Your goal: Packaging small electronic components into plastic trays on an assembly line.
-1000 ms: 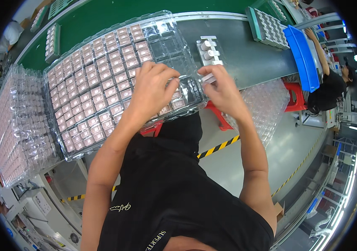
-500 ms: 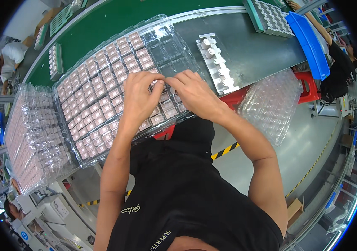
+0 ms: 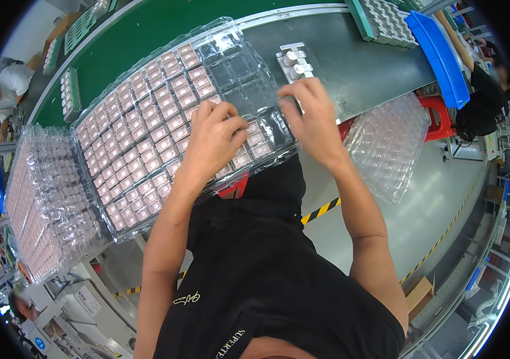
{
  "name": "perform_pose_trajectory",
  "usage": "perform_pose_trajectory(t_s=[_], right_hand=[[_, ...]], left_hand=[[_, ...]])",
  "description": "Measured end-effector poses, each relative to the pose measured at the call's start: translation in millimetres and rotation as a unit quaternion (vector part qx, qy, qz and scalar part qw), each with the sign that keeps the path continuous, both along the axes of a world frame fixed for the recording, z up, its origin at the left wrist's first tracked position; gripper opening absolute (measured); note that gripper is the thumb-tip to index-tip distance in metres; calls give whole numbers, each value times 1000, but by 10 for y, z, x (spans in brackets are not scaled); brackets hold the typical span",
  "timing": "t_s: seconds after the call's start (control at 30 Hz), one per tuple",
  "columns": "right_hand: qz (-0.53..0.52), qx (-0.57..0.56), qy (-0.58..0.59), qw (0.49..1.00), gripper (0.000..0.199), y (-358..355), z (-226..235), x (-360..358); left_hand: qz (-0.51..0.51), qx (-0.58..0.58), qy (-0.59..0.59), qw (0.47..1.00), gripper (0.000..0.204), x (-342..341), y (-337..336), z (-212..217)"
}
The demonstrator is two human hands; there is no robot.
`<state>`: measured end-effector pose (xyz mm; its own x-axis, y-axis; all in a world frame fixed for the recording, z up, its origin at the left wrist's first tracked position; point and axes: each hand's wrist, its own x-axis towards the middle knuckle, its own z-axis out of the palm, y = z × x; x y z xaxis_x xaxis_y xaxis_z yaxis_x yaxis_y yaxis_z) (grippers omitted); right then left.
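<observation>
My left hand is over the clear plastic tray, its fingers bent and closed above the pink square pieces in the compartments. Whatever is between its fingertips is hidden. To the right, beyond the tray's edge, my right hand has bent fingers with a gap between thumb and forefinger; nothing shows in that gap. It covers the lower part of a pale, narrow fixture strip on the dark table. Two white cylindrical parts stand at the strip's far end.
At left stands a tall stack of filled clear trays. A blue bin and a rack of grey parts are at the far right. Empty clear trays lie by a red stool. A green conveyor runs behind.
My hands were together over the tray, fingertips meeting at a small white piece. Now they are apart: the right has moved right to the strip, while the left stays over the tray.
</observation>
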<state>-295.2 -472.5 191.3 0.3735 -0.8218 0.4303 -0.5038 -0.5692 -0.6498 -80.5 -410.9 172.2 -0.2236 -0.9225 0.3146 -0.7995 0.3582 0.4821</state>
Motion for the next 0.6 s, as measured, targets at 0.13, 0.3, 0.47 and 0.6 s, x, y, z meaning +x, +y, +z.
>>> perform_pose_trajectory(t_s=[0.13,0.3,0.47,0.6], right_hand=[[-113,19,-10,993,10,-250,-45,-339],[-123,183,-50,974,31,-691,-172,-543],[-105,198,-75,972,35,-992,-348,-433],[-80,124,-44,988,29,-906,-232,-254]], left_hand=[[0,-11,10,1000,5,-20,-14,7],[-22,-81,66,994,9,-229,-367,186],[-26,-49,75,996,19,-685,-1103,154],[44,-62,74,994,20,-706,-1387,-44]])
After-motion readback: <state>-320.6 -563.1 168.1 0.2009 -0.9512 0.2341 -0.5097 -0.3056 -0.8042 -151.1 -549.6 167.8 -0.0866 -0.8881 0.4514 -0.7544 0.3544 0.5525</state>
